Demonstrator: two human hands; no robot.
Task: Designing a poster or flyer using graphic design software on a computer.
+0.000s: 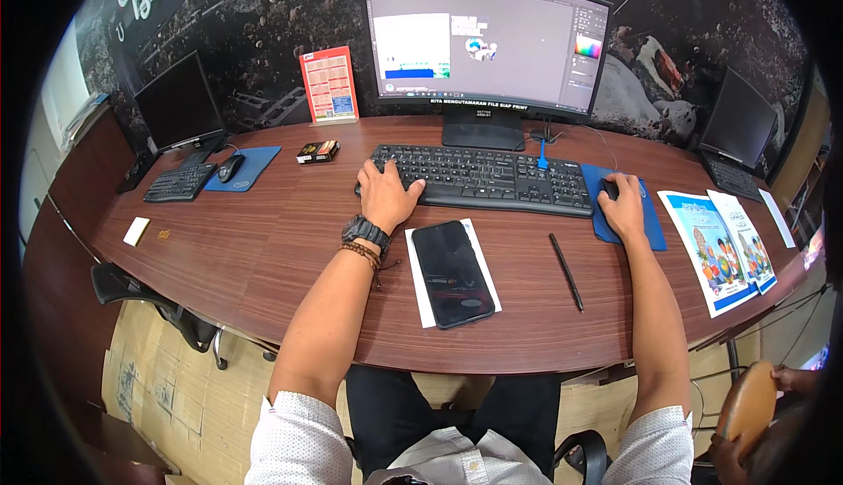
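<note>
My left hand rests on the left end of a black keyboard, fingers spread over the keys. A dark watch and a beaded bracelet are on that wrist. On a blue mouse pad, my right hand is curled over a black computer mouse, which it partly hides. Behind the keyboard stands a wide curved monitor showing a design program with a page layout and a small picture. Below the keyboard, a black phone lies on white paper, with a black pen to its right.
Printed booklets lie at the right. A small black box and a red sign stand left of the monitor. Other monitors are at both sides. At lower right, another person's hand touches a round brown object.
</note>
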